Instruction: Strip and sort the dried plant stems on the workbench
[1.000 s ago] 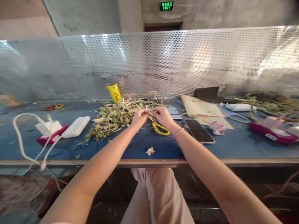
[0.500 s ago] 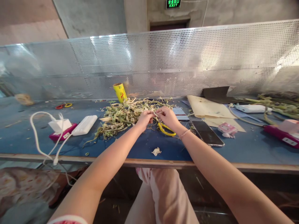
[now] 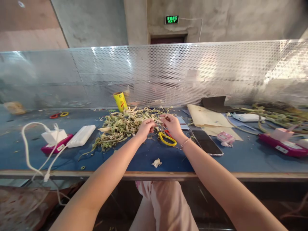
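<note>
My left hand [image 3: 147,128] is closed at the right side of a heap of dry, pale green plant pieces [image 3: 120,126]; what its fingers hold is too small to name. Just to its right, my right hand [image 3: 170,124] has its fingers pinched together on something I cannot make out. A narrow gap lies between the two hands. Scissors with yellow and red handles [image 3: 167,140] rest on the blue table below my right hand. Nearer the front edge sits a pale crumpled scrap [image 3: 157,163].
A yellow roll [image 3: 120,101] stands behind the heap. Right of my hands lie a phone [image 3: 207,142], a pink case [image 3: 225,138] and brown paper [image 3: 208,116]. White power bank [image 3: 81,136] and cables are left. A perforated metal screen [image 3: 144,73] spans the back.
My hands have moved slightly apart, and the red part of the scissors now shows. The whole view has shifted, with the table lower and a little further left.
</note>
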The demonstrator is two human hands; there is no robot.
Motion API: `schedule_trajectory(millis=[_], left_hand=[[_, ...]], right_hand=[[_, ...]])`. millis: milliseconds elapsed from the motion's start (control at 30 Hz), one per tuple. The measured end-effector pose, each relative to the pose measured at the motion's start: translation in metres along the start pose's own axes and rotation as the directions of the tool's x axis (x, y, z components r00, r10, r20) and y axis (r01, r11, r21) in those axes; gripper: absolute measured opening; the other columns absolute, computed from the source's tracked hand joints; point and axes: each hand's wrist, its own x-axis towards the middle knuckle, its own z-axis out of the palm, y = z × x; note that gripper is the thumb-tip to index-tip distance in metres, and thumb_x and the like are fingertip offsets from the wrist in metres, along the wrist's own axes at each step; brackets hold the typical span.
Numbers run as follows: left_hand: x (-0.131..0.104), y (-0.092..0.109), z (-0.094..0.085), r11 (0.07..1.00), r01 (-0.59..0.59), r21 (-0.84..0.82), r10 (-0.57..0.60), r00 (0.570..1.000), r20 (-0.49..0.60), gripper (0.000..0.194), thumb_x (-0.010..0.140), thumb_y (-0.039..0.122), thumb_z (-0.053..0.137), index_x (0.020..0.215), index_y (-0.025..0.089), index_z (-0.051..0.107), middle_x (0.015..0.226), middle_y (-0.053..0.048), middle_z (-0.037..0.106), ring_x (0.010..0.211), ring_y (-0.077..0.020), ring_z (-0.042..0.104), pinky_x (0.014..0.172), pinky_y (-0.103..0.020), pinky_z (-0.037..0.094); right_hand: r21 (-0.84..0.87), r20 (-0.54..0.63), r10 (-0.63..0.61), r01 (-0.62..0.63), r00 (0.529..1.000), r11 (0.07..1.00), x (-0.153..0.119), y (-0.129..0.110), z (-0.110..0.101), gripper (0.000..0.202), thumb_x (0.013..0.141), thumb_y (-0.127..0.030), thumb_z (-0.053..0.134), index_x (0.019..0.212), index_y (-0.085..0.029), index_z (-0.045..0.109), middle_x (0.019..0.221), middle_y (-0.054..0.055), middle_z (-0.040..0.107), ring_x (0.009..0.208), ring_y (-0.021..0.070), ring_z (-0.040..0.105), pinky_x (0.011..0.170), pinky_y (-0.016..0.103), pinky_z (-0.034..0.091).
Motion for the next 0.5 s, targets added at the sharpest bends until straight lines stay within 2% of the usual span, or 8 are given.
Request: schedule_trajectory(millis=[167,333,500], left_hand=[[-0.0038,0.0016,0.0014,0.999,-0.025,0.047,0.022,0.998,0.063,0.004,0.057,0.016,0.048,0.053,0.016,0.048,0.046,0.004,0.046,0.04,-0.0055,0.037,0.042,-0.02,0.026],[-0.006,0.0017,0.0028,0.989,-0.032,0.142,0.01,0.988,0.154,0.003,0.057,0.016,0.048,0.054,0.016,0.049,0.043,0.005,0.043,0.041,-0.0064,0.036,0.045,-0.021,0.029],[-0.0036,-0.0033,0.0006,0.968,-0.095,0.23,0.034,0.965,0.258,0.003,0.059,0.017,0.049,0.057,0.016,0.05,0.044,0.005,0.044,0.044,-0.0069,0.038,0.047,-0.021,0.028]], right_hand=[[0.057,0.001,0.022,-0.022,1.0,0.998,0.0037,0.0093,0.001,0.038,0.073,-0.047,0.047,0.089,-0.016,0.062,0.067,0.0,0.057,0.047,0.0075,0.042,0.045,0.022,0.036],[-0.002,-0.047,-0.042,0.042,0.998,0.999,0.0038,0.0107,-0.0008,0.041,0.074,-0.053,0.045,0.079,-0.016,0.062,0.051,-0.005,0.04,0.044,0.0075,0.035,0.043,0.022,0.03],[-0.125,-0.086,-0.078,0.067,0.993,0.99,0.002,0.0081,-0.0022,0.037,0.078,-0.049,0.042,0.077,-0.017,0.06,0.049,-0.005,0.034,0.045,0.0082,0.031,0.044,0.022,0.027]])
